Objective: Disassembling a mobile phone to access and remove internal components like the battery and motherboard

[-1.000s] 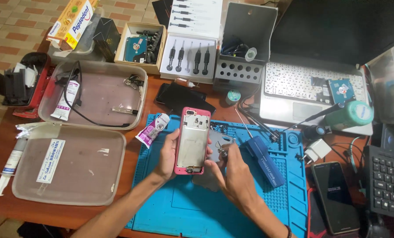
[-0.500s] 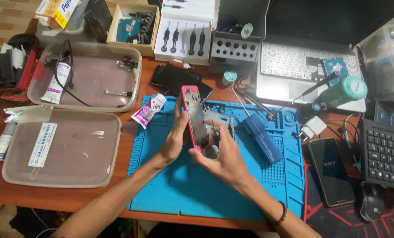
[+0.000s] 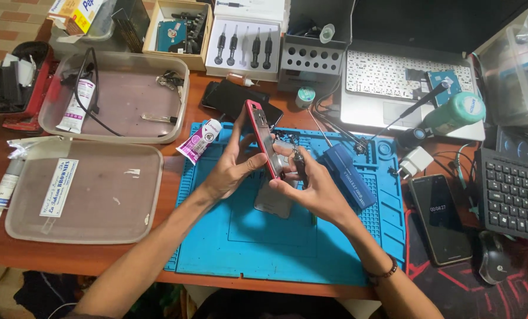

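While above blue mat (image 3: 216, 248): phone frame (image 3: 262, 137) edge-on, long axis pointing away.
Left hand (image 3: 233, 166): grasping frame.
Right hand (image 3: 311, 189): pinching tool, frame's right.

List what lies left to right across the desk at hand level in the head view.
Clear lidded tray → left hand → pink-framed phone → right hand → blue case → black phone → keyboard.
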